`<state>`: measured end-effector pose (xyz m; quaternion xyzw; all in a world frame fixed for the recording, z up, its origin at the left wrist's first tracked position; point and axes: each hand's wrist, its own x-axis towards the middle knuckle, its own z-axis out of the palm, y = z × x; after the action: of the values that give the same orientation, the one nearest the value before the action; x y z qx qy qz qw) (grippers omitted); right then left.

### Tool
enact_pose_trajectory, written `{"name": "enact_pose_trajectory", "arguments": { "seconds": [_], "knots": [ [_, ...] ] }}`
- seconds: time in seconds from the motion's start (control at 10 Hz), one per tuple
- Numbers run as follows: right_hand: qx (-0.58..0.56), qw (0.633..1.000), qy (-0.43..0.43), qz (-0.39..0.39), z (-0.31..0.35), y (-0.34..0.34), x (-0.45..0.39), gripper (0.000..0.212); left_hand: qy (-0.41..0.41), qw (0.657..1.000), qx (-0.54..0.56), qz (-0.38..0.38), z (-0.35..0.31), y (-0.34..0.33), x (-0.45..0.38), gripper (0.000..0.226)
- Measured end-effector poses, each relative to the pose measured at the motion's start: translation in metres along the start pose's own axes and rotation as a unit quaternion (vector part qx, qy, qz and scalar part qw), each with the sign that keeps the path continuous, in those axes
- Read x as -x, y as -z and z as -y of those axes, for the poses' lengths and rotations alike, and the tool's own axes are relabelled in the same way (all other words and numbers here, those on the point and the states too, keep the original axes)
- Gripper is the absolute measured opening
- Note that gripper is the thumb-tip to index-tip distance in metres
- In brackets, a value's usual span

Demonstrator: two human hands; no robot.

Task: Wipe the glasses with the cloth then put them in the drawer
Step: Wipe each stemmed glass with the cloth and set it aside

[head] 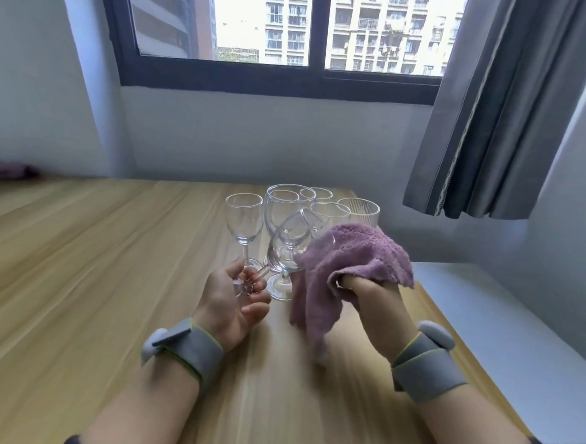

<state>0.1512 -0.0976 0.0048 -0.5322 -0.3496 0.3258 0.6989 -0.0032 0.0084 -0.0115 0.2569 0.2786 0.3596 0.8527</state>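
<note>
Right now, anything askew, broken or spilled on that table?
Nothing broken or spilled. Only the tilted wine glass leans, because the left hand holds its stem while the right hand grips the purple cloth beside it. The other glasses stand upright.

No readable text anywhere here, no labels, brands or numbers on the glasses, cloth, wristbands or the buildings outside.

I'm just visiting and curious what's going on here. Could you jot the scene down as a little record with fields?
activity: wiping a glass
left hand: holds the tilted wine glass by its stem and foot
right hand: grips the purple cloth, pressed against the bowl
waiting: other glasses upright behind
surface: wooden table
drawer: not in view
</note>
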Motion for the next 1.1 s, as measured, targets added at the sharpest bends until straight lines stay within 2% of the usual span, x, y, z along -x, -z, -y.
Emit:
{"name": "enact_pose_trajectory", "arguments": {
  "seconds": [0.1, 0.2, 0.3, 0.4, 0.5, 0.6, 0.7, 0.8, 0.9, 1.0, 1.1],
  "knots": [
    [-0.103, 0.993, -0.047, 0.035, 0.001, -0.005, -0.002, 0.038, -0.002, 1.0, 0.007, 0.017, -0.001, -0.002, 0.002, 0.038],
    [-0.138, 0.988, -0.061, 0.046, 0.006, -0.004, -0.001, 0.026, -0.014, 0.999, 0.01, 0.028, -0.005, -0.004, 0.003, 0.038],
    [-0.179, 0.979, -0.073, 0.065, 0.001, 0.003, -0.002, 0.03, -0.014, 1.0, 0.002, 0.024, -0.004, -0.003, 0.004, 0.036],
    [-0.211, 0.966, -0.074, 0.13, 0.005, 0.001, 0.002, 0.016, -0.01, 1.0, 0.011, 0.018, -0.002, -0.003, 0.004, 0.034],
    [-0.206, 0.96, -0.048, 0.181, 0.005, -0.001, 0.004, 0.027, -0.01, 1.0, 0.013, 0.01, -0.004, -0.003, 0.005, 0.035],
    [-0.114, 0.981, 0.003, 0.158, -0.005, -0.001, 0.002, 0.046, -0.003, 1.0, -0.018, 0.006, 0.002, -0.006, 0.004, 0.036],
    [-0.086, 0.987, 0.041, 0.132, -0.007, -0.005, 0.001, 0.076, -0.008, 0.998, -0.065, -0.002, 0.01, -0.017, 0.005, 0.042],
    [-0.086, 0.988, 0.059, 0.118, -0.003, -0.008, 0.003, 0.081, -0.002, 0.997, -0.082, -0.004, 0.017, -0.025, 0.004, 0.06],
    [-0.033, 0.994, 0.056, 0.088, 0.0, -0.012, 0.008, 0.061, -0.051, 0.986, -0.154, -0.03, 0.025, -0.018, 0.002, 0.034],
    [-0.092, 0.992, 0.017, 0.081, -0.004, -0.014, 0.008, 0.026, -0.045, 0.984, -0.166, -0.045, 0.033, -0.016, 0.005, 0.02],
    [-0.176, 0.984, -0.006, 0.021, -0.003, -0.023, 0.006, 0.021, -0.099, 0.958, -0.267, -0.032, 0.051, -0.026, 0.007, 0.032]
  ]
}}
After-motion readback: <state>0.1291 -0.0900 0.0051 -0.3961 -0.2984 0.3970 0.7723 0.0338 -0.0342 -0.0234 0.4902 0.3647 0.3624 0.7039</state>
